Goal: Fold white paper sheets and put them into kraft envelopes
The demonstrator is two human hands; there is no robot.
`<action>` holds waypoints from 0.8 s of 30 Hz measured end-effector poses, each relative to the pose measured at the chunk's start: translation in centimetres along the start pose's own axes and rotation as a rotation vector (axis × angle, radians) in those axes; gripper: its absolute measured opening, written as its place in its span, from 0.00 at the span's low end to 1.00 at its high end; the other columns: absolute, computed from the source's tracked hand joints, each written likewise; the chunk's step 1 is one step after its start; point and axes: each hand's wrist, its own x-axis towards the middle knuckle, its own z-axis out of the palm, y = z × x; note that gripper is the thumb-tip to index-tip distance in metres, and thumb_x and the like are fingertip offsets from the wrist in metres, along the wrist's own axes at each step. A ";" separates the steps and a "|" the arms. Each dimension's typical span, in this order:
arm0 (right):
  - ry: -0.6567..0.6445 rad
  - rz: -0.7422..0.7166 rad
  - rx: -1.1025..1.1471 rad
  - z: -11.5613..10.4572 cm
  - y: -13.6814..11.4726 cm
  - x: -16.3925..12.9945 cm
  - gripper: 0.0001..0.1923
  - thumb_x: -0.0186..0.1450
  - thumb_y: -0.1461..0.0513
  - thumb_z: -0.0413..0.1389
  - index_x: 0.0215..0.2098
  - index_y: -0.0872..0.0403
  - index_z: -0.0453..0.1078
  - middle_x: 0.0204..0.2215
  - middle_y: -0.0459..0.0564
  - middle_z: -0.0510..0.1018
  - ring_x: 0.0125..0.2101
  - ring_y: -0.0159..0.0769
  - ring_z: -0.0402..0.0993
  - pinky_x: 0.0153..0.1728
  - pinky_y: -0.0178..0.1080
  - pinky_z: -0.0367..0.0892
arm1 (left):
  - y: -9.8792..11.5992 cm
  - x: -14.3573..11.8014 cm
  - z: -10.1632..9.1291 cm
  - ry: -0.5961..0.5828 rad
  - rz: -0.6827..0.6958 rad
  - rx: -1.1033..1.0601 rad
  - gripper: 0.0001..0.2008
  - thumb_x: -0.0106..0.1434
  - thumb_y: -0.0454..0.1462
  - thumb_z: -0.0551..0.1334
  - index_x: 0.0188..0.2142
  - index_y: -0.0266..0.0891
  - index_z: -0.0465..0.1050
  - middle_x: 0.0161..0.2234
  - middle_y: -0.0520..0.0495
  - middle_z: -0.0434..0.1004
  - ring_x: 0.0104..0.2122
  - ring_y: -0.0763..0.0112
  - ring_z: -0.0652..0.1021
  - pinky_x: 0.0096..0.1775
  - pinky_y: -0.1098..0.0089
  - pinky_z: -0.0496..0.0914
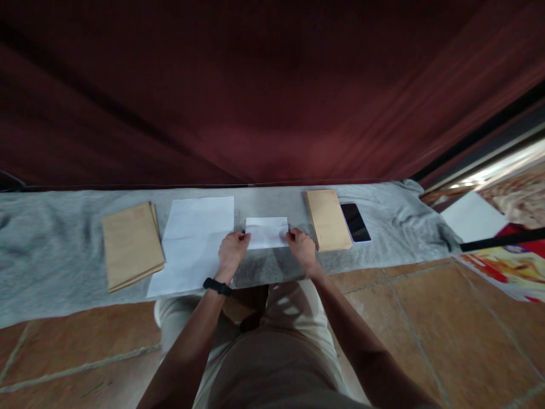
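A folded sheet of white paper (267,236) lies in front of me on the grey cloth, a crease running across near its upper edge. My left hand (234,248) pinches its left edge between thumb and fingers. On the opposite edge, my right hand (302,245) has a like pinch. Larger creased white sheets (198,227) lie flat just left of my left hand. Close beyond my right hand is a stack of brown envelopes (330,220).
More brown envelopes (133,245) overlap the white sheets at the left. A dark-screened phone (356,222) lies right of the envelope stack. Grey cloth (400,227) covers the narrow surface, with a dark red curtain-like panel (264,102) behind it. A colourful printed sheet (506,267) is at far right.
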 end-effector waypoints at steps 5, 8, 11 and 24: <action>-0.002 0.006 -0.013 -0.2 -0.2 0.7 0.17 0.75 0.55 0.47 0.49 0.50 0.77 0.40 0.53 0.85 0.42 0.40 0.83 0.40 0.34 0.70 | 0.8 -0.1 -0.1 0.040 -0.022 0.033 0.15 0.67 0.47 0.58 0.43 0.45 0.80 0.43 0.42 0.84 0.41 0.56 0.82 0.37 0.66 0.69; -0.006 0.015 -0.024 -0.3 -0.4 1.1 0.17 0.75 0.55 0.47 0.49 0.50 0.77 0.40 0.53 0.85 0.42 0.40 0.83 0.40 0.34 0.71 | 1.1 0.0 -0.1 0.061 -0.012 0.051 0.15 0.67 0.47 0.58 0.43 0.45 0.79 0.43 0.41 0.84 0.41 0.54 0.82 0.38 0.64 0.70; 0.008 0.016 -0.033 -0.4 -0.5 1.4 0.17 0.75 0.55 0.47 0.49 0.50 0.77 0.40 0.53 0.85 0.41 0.40 0.83 0.40 0.34 0.71 | 1.3 0.1 0.0 0.092 0.005 0.070 0.15 0.67 0.47 0.58 0.43 0.44 0.79 0.42 0.40 0.84 0.42 0.54 0.81 0.38 0.63 0.70; 0.056 -0.016 -0.107 -0.4 -1.1 1.9 0.18 0.76 0.55 0.46 0.48 0.53 0.75 0.38 0.57 0.85 0.40 0.41 0.83 0.40 0.36 0.72 | 1.6 0.0 0.7 0.139 0.032 0.156 0.17 0.71 0.47 0.54 0.45 0.42 0.77 0.40 0.38 0.83 0.40 0.54 0.81 0.38 0.64 0.68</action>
